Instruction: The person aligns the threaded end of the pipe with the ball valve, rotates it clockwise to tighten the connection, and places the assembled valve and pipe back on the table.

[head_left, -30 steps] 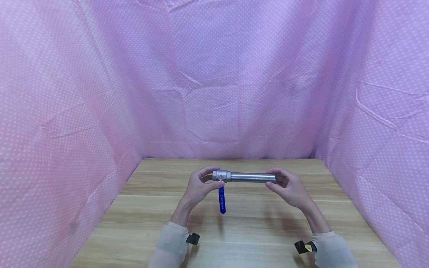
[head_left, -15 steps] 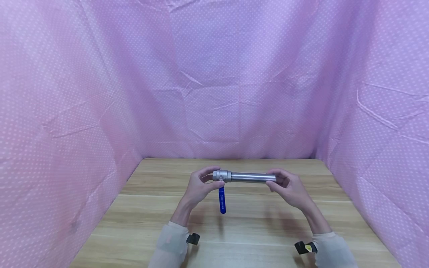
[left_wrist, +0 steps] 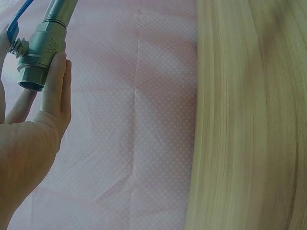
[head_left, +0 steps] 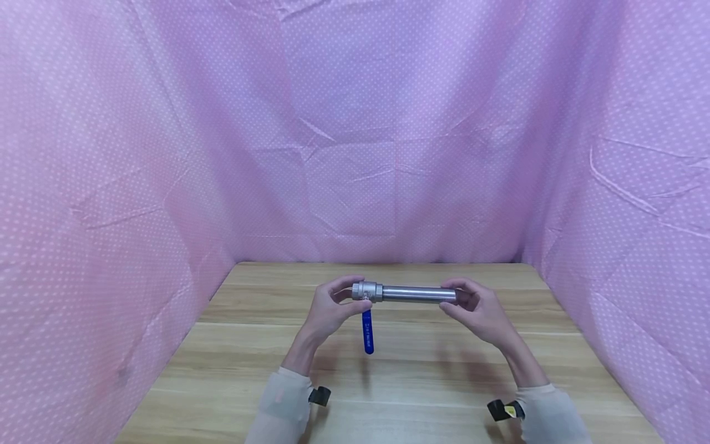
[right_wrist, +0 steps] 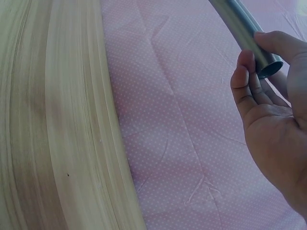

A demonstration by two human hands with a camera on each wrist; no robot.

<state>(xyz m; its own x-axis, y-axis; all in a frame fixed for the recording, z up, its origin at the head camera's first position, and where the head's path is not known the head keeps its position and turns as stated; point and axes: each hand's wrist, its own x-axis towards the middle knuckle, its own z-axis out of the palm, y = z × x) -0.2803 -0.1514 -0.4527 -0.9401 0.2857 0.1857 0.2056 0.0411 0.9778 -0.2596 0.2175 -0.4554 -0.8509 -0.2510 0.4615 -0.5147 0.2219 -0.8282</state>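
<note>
A steel ball valve (head_left: pixel 367 291) with a blue lever handle (head_left: pixel 368 333) is joined to a straight metal pipe (head_left: pixel 416 294). My left hand (head_left: pixel 328 311) grips the valve body between thumb and fingers, and the lever points down toward me. At the pipe's other end, my right hand (head_left: pixel 481 313) pinches it near the tip. The left wrist view shows threads where the pipe (left_wrist: pixel 61 8) enters the valve (left_wrist: pixel 43 50), whose free end is open. In the right wrist view the pipe's hollow end (right_wrist: pixel 268 68) sits between thumb and fingers. Valve and pipe are held level above the table.
The wooden table (head_left: pixel 410 382) lies beneath both hands, which cast soft shadows on it. A pink dotted cloth (head_left: pixel 355 154) hangs behind and along both sides. Each sleeve carries a black strap mount, one at the left wrist (head_left: pixel 320 396) and one at the right wrist (head_left: pixel 501 409).
</note>
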